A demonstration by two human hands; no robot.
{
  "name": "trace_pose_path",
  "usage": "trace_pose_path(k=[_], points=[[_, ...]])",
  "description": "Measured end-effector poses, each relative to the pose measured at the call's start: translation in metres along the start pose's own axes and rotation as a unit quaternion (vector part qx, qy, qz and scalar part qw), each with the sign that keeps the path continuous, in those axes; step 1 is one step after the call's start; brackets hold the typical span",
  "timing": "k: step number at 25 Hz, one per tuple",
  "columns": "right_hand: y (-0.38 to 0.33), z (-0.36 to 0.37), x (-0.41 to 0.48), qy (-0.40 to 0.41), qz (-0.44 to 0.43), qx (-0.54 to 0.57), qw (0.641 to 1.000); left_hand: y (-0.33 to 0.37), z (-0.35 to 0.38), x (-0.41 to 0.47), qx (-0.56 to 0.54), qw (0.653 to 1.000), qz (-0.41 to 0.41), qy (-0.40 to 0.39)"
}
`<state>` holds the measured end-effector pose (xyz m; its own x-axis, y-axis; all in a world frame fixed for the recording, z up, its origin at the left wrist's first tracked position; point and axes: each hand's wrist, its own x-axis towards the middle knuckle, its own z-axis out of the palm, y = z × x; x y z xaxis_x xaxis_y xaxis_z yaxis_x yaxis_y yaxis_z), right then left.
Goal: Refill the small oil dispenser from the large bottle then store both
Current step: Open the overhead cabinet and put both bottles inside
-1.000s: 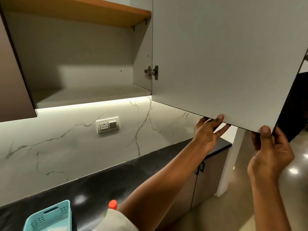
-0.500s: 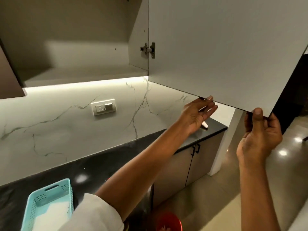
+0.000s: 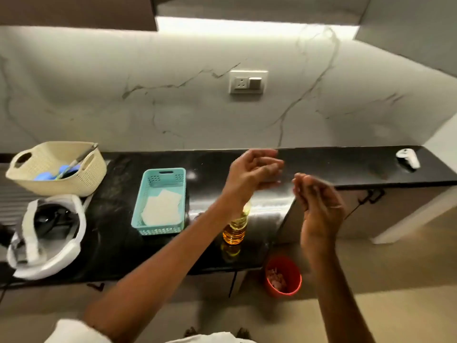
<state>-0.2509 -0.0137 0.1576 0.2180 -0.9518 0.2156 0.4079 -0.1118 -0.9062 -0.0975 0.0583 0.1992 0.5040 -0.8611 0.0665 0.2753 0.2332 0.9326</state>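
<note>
A clear bottle of golden oil stands on the black counter near its front edge; my left forearm hides its top. My left hand hangs in the air above and behind the bottle with loosely curled fingers and nothing in it. My right hand is raised to the right of the bottle, past the counter's corner, fingers loosely curled and empty. Both hands are blurred. I cannot tell whether this is the large bottle or the small dispenser, and no second oil container shows.
A teal basket with white cloth stands left of the bottle. A cream woven basket and a white headset lie further left. A red bucket sits on the floor below. A white controller lies far right. The open cabinet door hangs upper right.
Both hands have let go of the cabinet door's bottom edge and dropped to counter height. The view has swung down from the open cabinet to the counter and the oil bottle.
</note>
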Motion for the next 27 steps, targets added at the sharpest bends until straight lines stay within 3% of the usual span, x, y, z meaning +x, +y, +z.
trace_pose_path(k=[1,3,5,7,10,13,27], points=[[0.024,0.009,-0.013,-0.016,0.023,-0.022,0.999,-0.017,-0.024,-0.014,0.054,0.993,0.047,0.090],[0.071,0.012,-0.029,-0.011,0.070,-0.069,0.995,-0.051,-0.069,-0.043,0.136,0.948,0.102,0.268],[0.114,0.003,-0.031,-0.007,0.126,-0.124,0.984,-0.089,-0.111,-0.072,0.164,0.912,0.067,0.369],[0.154,-0.011,-0.032,-0.049,0.196,-0.198,0.959,-0.133,-0.143,-0.101,0.194,0.893,-0.031,0.405],[0.194,-0.023,-0.037,-0.164,0.255,-0.307,0.902,-0.196,-0.170,-0.121,0.254,0.875,-0.174,0.373],[0.214,-0.022,-0.040,-0.227,0.239,-0.355,0.875,-0.227,-0.187,-0.105,0.289,0.878,-0.238,0.299],[0.230,0.014,-0.042,-0.220,0.167,-0.398,0.875,-0.226,-0.198,-0.055,0.355,0.884,-0.185,0.239]])
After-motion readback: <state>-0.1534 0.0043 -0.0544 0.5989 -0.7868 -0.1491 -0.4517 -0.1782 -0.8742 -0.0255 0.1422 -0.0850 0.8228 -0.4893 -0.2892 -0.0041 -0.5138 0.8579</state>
